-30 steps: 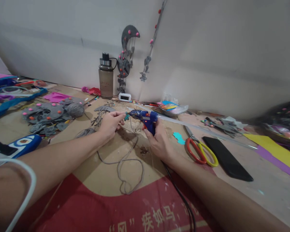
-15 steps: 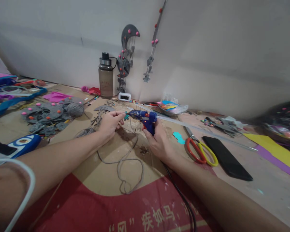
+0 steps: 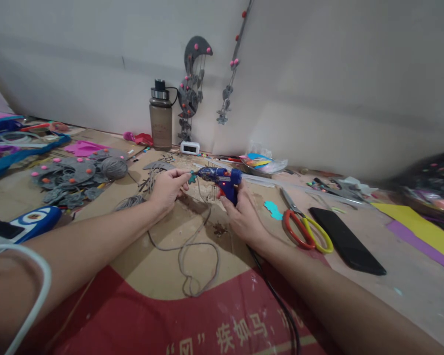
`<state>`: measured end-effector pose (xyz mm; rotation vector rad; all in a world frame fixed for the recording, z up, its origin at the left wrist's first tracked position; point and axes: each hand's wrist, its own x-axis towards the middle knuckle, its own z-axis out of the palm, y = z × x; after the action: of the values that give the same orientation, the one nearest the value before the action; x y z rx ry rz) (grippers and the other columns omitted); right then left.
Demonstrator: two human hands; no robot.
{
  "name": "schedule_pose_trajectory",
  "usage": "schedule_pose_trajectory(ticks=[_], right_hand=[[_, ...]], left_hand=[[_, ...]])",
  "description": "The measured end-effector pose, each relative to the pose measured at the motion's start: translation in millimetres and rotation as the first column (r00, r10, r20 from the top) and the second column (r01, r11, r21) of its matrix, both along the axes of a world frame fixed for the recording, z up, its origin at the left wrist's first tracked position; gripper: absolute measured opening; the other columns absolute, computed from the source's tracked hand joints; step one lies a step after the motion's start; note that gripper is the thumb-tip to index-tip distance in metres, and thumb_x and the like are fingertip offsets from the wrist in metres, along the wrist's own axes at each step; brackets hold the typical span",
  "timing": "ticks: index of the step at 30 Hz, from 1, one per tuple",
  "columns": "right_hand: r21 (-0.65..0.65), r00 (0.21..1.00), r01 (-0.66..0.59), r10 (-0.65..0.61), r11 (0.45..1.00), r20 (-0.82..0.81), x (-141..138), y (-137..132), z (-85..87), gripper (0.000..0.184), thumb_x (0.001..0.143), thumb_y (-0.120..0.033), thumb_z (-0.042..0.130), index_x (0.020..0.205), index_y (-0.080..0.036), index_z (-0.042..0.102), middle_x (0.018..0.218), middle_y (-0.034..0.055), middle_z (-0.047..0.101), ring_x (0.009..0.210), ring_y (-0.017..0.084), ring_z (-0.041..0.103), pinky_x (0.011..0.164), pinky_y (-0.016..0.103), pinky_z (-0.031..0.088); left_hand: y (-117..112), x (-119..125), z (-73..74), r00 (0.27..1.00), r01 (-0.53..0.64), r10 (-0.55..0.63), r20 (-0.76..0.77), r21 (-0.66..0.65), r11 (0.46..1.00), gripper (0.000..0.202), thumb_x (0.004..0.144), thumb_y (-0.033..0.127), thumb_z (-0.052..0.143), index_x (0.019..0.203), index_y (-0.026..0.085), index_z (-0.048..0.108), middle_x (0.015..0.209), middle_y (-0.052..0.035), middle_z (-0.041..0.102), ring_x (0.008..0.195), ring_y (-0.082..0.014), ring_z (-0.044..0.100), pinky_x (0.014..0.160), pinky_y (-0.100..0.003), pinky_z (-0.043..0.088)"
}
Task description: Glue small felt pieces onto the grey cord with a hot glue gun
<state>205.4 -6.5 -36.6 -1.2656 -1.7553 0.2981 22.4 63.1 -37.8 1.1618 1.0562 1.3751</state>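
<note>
Two hands: both are out over the cardboard sheet (image 3: 159, 266), meeting near its middle.
Far left: a blue and white case (image 3: 33, 222) lies by the left forearm.
Felt heap: grey felt pieces (image 3: 64, 177) with pink and orange dots are spread out, with a ball of grey yarn (image 3: 114, 167) at their right edge.
Back wall: a water bottle (image 3: 160, 118) stands upright, with a small white clock (image 3: 190, 147) just beside it.
Left hand (image 3: 166, 190): its fingers (image 3: 180, 176) are pinched together on a small teal piece (image 3: 192, 178).
Teal piece: it is held right at the nozzle of the glue gun (image 3: 222, 178); I can't tell whether they touch.
Grey cord (image 3: 196, 246): it trails from under the hands in loose loops towards the person.
Right hand (image 3: 244, 217): its fingers are wrapped tight around the handle of the glue gun, nozzle pointing left, and a red light shows on the body.
Black cable (image 3: 277, 301): it runs along the right forearm.
Right of the hands: a teal cutout (image 3: 273, 209) lies flat. Next come scissors (image 3: 307, 231) with red and yellow handles, then a black phone (image 3: 346, 239).
Far right: a yellow sheet (image 3: 418, 224) lies near the edge.
</note>
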Motion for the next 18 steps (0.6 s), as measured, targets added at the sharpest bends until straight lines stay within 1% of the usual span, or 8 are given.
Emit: schedule_pose_trajectory(ticks=[4, 7, 8, 10, 12, 15, 16, 18], right_hand=[[-0.045, 0.996, 0.02, -0.016, 0.999, 0.088, -0.7, -3.0, 4.1, 0.033, 0.085, -0.032, 0.044, 0.116, -0.019, 0.043, 0.105, 0.0141, 0.06, 0.096, 0.028, 0.057, 0.088, 0.047, 0.044], [-0.027, 0.982, 0.045, -0.039, 0.999, 0.187, -1.7, -6.5, 7.2, 0.031, 0.086, -0.033, 0.042, 0.114, -0.019, 0.046, 0.108, 0.0161, 0.059, 0.096, 0.03, 0.057, 0.085, 0.048, 0.044], [-0.008, 0.978, 0.038, -0.035, 0.999, 0.208, -1.9, -7.3, 7.9, 0.032, 0.086, -0.033, 0.042, 0.115, -0.02, 0.046, 0.11, 0.016, 0.059, 0.098, 0.03, 0.056, 0.086, 0.048, 0.044], [0.021, 0.978, 0.029, -0.033, 0.999, 0.208, -1.5, -7.6, 8.7, 0.032, 0.086, -0.033, 0.042, 0.115, -0.022, 0.046, 0.111, 0.0146, 0.059, 0.1, 0.029, 0.056, 0.086, 0.047, 0.044], [0.008, 0.99, 0.046, -0.047, 0.999, 0.135, 0.6, -5.1, 9.0, 0.03, 0.085, -0.033, 0.043, 0.113, -0.022, 0.047, 0.106, 0.0127, 0.06, 0.095, 0.027, 0.057, 0.084, 0.044, 0.045], [-0.092, 0.992, 0.121, -0.124, 0.988, -0.031, 9.3, 5.1, 7.0, 0.029, 0.083, -0.035, 0.044, 0.108, -0.021, 0.047, 0.097, 0.0094, 0.062, 0.084, 0.024, 0.058, 0.077, 0.04, 0.047], [-0.139, 0.984, 0.155, -0.164, 0.978, -0.061, 13.7, 10.3, 5.1, 0.028, 0.082, -0.036, 0.044, 0.106, -0.021, 0.048, 0.094, 0.0086, 0.062, 0.082, 0.023, 0.058, 0.075, 0.039, 0.047], [-0.221, 0.972, 0.214, -0.229, 0.951, -0.045, 23.9, 22.5, -1.3, 0.024, 0.082, -0.037, 0.041, 0.098, -0.021, 0.051, 0.088, 0.0076, 0.063, 0.079, 0.023, 0.058, 0.072, 0.038, 0.047]], left_hand=[[-2.5, -1.3, 2.5, 0.984, -0.062, 0.078, -0.16, 0.101, 0.993, 0.021, 0.064, 0.031, 0.068, 0.076, 0.014, 0.066, 0.05, 0.0011, 0.056, 0.042, -0.0074, 0.046, 0.038, -0.018, 0.028], [-2.9, -2.5, 4.0, 0.959, -0.1, 0.138, -0.249, 0.158, 0.982, 0.018, 0.064, 0.03, 0.068, 0.072, 0.014, 0.067, 0.052, 0.0002, 0.058, 0.043, -0.007, 0.046, 0.039, -0.018, 0.029], [-2.3, -2.7, 4.1, 0.96, -0.111, 0.144, -0.24, 0.148, 0.983, 0.018, 0.064, 0.03, 0.068, 0.072, 0.014, 0.067, 0.052, 0.0005, 0.058, 0.041, -0.0065, 0.044, 0.038, -0.018, 0.028], [0.2, -2.8, 3.4, 0.977, -0.119, 0.132, -0.166, 0.087, 0.989, 0.019, 0.065, 0.03, 0.069, 0.075, 0.014, 0.066, 0.051, 0.0016, 0.055, 0.039, -0.0055, 0.04, 0.036, -0.018, 0.025], [3.1, -2.6, 2.3, 0.992, -0.114, 0.115, -0.055, 0.023, 0.993, 0.018, 0.065, 0.029, 0.069, 0.076, 0.015, 0.064, 0.05, 0.0027, 0.053, 0.038, -0.005, 0.037, 0.035, -0.017, 0.023], [5.8, -1.9, 1.5, 0.994, -0.089, 0.091, 0.06, -0.03, 0.996, 0.014, 0.065, 0.026, 0.069, 0.074, 0.016, 0.062, 0.05, 0.0034, 0.051, 0.039, -0.0044, 0.038, 0.035, -0.016, 0.023], [6.1, -1.7, 1.5, 0.994, -0.08, 0.082, 0.075, -0.038, 0.996, 0.013, 0.066, 0.025, 0.069, 0.074, 0.016, 0.062, 0.051, 0.0036, 0.05, 0.04, -0.0042, 0.038, 0.035, -0.016, 0.023], [6.1, -1.2, 1.6, 0.993, -0.072, 0.074, 0.086, -0.034, 0.997, 0.013, 0.066, 0.023, 0.069, 0.075, 0.016, 0.063, 0.052, 0.0038, 0.049, 0.041, -0.0039, 0.037, 0.035, -0.016, 0.023]])
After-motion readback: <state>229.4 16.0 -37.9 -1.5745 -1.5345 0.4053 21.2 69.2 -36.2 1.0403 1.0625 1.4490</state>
